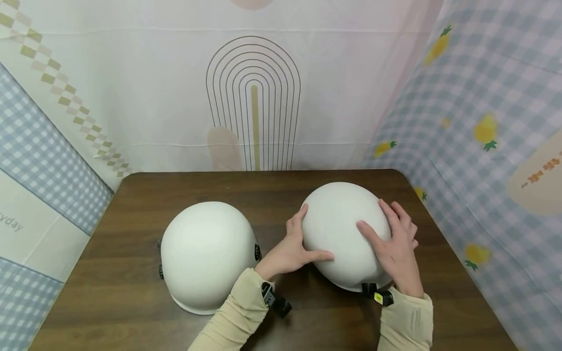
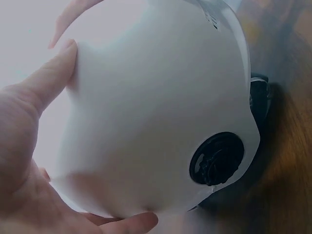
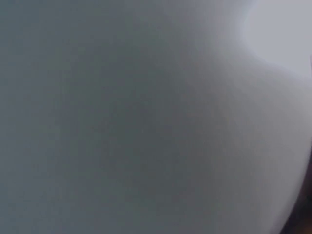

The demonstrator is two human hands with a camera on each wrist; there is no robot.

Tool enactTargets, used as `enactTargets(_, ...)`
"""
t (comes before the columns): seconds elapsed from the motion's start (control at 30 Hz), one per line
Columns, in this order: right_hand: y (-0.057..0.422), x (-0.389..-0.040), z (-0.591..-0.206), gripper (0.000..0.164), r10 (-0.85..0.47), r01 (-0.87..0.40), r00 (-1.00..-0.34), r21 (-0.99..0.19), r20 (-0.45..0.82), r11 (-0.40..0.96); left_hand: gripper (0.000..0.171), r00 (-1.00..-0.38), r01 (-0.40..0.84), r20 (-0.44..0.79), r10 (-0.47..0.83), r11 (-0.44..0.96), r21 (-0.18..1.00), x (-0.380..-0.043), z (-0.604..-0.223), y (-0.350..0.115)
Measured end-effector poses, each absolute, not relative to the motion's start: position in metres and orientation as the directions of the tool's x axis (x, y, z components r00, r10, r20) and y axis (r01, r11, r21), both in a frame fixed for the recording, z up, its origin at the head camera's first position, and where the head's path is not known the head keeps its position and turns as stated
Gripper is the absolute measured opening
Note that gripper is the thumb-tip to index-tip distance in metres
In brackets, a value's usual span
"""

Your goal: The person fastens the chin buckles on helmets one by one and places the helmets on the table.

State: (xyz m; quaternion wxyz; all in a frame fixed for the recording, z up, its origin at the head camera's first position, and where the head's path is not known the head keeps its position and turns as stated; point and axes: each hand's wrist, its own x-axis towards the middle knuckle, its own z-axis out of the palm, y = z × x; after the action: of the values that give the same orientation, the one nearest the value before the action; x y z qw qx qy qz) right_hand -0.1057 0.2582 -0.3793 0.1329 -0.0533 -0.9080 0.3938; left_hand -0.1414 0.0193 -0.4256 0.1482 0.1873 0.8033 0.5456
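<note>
Between both hands, at the right of the table in the head view, is a smooth white helmet (image 1: 340, 229) with its dome up. My left hand (image 1: 291, 251) holds its left side, thumb on the near face and fingers round the far left. The right hand (image 1: 397, 246) grips the opposite side with thumb and fingers spread. In the left wrist view the helmet (image 2: 146, 107) shows a round black knob (image 2: 217, 158) near its rim. The right wrist view is filled by the blurred white shell (image 3: 161, 126); no fingers show there.
A second white helmet (image 1: 208, 253) sits dome up on the left of the brown wooden table (image 1: 118, 292), with black knobs at its sides. It stands close to the left forearm. Patterned cloth (image 1: 329, 97) hangs behind and at both sides of the table.
</note>
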Motion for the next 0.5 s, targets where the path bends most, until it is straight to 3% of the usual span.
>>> enactTargets(0.5,0.261,-0.0989,-0.3788,0.074,0.198,-0.023,-0.955,-0.717,0.222,0.697,0.116,-0.898,0.112,-0.042,0.437,0.32,0.941,-0.1434,-0.4238,0.0236)
